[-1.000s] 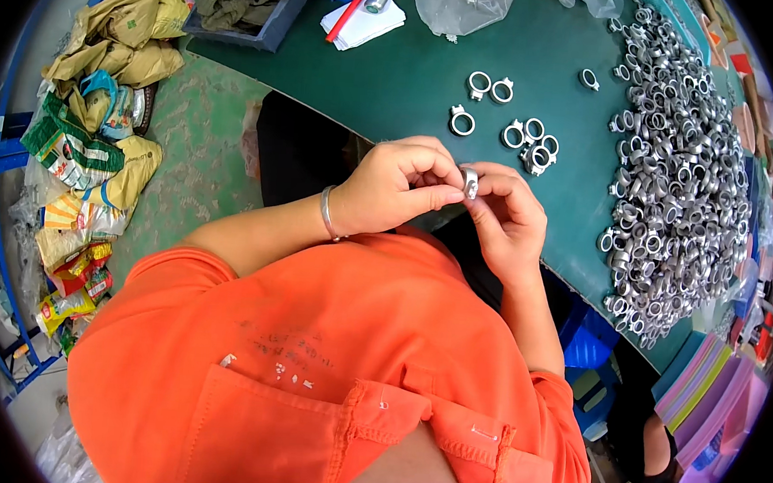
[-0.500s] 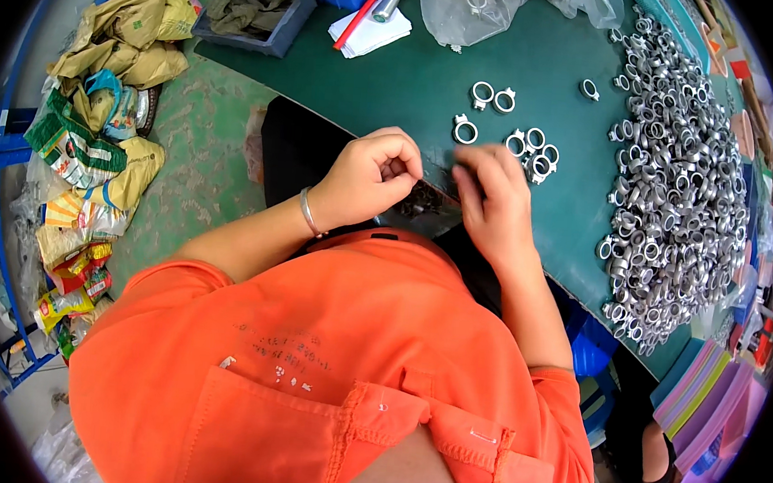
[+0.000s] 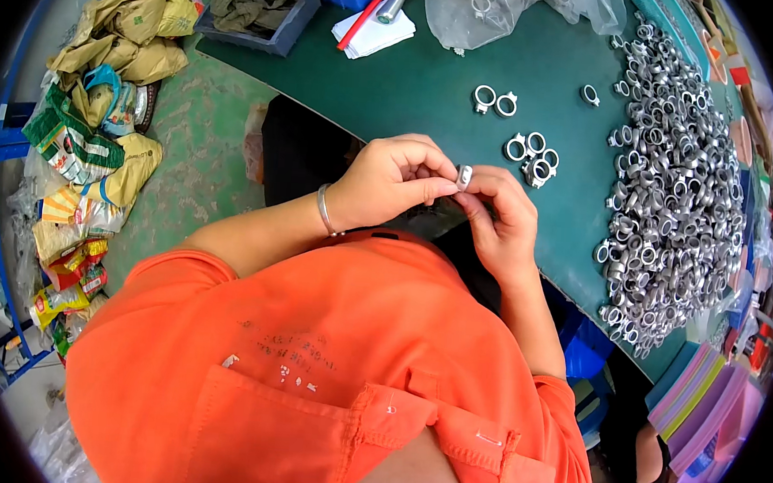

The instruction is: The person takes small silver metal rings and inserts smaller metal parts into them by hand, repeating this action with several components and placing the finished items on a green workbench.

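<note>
A small silvery metal ring [image 3: 464, 176] with a raised lug is pinched between my hands, just over the table's near edge. The thumb and curled fingers of my left hand [image 3: 399, 178] close on its left side. My right hand [image 3: 501, 217] grips it from the right with bent fingertips, which hide part of it. Beyond my right hand, several similar rings [image 3: 539, 170] lie in a tight cluster on the green tabletop [image 3: 431, 94]. Two more rings [image 3: 506, 113] lie farther off, and a single ring [image 3: 582, 95] sits apart, closer to the heap.
A large heap of metal rings [image 3: 673, 188] covers the table's right side. A clear plastic bag [image 3: 471, 16], white papers [image 3: 377, 39], a red stick [image 3: 365, 14] and a grey bin with cloth [image 3: 270, 40] are at the far side. Crumpled bags [image 3: 122, 75] stand at left.
The nearest loose ring has left the tabletop, and a ring is now between my fingers. My right hand has drawn back toward my left, and the two have come together.
</note>
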A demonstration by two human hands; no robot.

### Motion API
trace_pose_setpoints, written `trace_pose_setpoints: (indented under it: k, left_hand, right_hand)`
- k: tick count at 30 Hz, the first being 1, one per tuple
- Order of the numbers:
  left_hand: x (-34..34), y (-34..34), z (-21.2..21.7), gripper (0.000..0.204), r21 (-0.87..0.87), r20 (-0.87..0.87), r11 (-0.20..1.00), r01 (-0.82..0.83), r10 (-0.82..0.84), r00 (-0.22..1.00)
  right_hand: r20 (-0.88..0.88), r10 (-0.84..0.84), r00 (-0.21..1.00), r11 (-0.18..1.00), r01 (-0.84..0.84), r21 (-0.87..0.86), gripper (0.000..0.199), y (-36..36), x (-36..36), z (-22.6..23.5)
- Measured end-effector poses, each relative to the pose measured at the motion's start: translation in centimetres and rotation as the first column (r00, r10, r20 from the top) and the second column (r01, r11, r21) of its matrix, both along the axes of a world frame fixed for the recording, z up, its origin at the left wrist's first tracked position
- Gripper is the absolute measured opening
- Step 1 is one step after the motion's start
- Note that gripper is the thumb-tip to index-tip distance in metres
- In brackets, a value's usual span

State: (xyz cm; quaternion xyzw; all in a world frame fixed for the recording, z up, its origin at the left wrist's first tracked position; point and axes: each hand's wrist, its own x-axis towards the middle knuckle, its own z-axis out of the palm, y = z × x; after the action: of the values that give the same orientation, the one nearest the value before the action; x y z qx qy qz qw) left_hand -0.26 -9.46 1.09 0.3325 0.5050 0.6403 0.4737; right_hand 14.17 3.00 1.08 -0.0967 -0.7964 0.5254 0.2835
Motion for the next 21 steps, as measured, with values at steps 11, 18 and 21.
trace_pose_setpoints:
  k: [11,18,21]
  left_hand:
    - [-0.2,-0.3,0.4,0.007,0.054,-0.517,0.993,0.105,-0.062,0.854]
    - [-0.4,-0.3,-0.9,0.012,0.003,-0.339,0.999,-0.043,0.041,0.94]
    - [0.2,0.4,-0.7,0.011,-0.032,-0.302,0.998,-0.054,0.041,0.952]
  right_hand:
    - [0.044,0.066,0.997,0.704,-0.015,-0.71,0.015,-0.6,0.9,0.3]
    - [0.144,0.01,0.989,0.982,-0.037,0.186,0.019,0.1,1.4,0.9]
    - [0.068,-0.504,0.861,0.651,0.327,0.685,0.013,1.9,0.1,0.3]
